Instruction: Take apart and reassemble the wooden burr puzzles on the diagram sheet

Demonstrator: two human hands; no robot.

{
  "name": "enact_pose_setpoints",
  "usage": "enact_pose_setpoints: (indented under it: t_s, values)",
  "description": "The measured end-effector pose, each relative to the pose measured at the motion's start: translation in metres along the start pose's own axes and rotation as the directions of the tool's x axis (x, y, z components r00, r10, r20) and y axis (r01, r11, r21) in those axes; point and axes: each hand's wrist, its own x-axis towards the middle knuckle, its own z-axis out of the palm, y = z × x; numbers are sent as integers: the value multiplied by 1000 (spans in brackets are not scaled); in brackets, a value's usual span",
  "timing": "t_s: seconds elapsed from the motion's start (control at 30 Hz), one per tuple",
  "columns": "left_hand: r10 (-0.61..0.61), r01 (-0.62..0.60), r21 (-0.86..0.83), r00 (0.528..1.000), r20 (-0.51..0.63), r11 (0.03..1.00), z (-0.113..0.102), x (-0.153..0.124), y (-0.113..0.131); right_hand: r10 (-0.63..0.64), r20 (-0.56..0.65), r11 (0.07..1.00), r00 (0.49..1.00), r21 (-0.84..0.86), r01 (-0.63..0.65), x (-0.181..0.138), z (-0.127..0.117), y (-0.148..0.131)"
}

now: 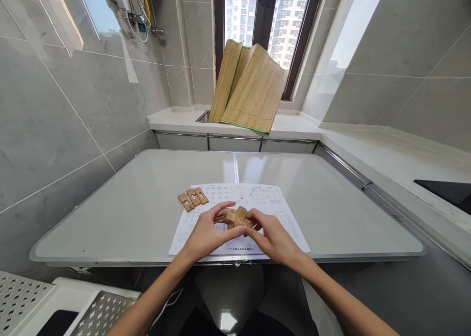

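Note:
Between my two hands is a wooden interlocking puzzle [238,217] made of several light-brown blocks fitted crosswise. My left hand [209,230] curves round its left side, fingers behind and thumb along the near face. From the right, my right hand [270,232] pinches it with thumb and fingers. Both thumbs meet at the near side, and the hands hide part of the puzzle. Beneath lies a printed instruction sheet [289,228] with rows of small diagrams. Three flat notched wooden pieces [193,198] lie side by side near the sheet's upper left corner.
The white folding table [342,208] has a centre seam and a metal rim. A bamboo mat [253,88] leans on the ledge before the window. White perforated baskets [103,316] stand at lower left. A dark flat object [443,193] rests on the right counter.

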Motion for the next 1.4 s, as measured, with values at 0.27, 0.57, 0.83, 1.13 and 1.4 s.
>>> enact_pose_setpoints:
  t_s: [0.27, 0.57, 0.83, 1.13, 1.4]
  values:
    - [-9, 7, -46, 999, -38, 999, 2, 1, -2, 45, -7, 987, 999, 153, -43, 3, 7, 8]
    - [-9, 6, -54, 998, -65, 999, 4, 0, -2, 119, -123, 893, 985, 447, -52, 8, 24, 16]
    - [-178, 176, -301, 984, 22, 937, 0, 5, -16, 104, -94, 946, 990, 318, -70, 21, 28, 29]
    - [-317, 318, -585, 942, 107, 746, -7, 10, -31, -172, -68, 985, 983, -29, 170, 39, 39, 36]
    - [-319, 299, -611, 945, 80, 733, -14, 11, -36, -190, -102, 982, 976, -29, 188, 39, 27, 36]
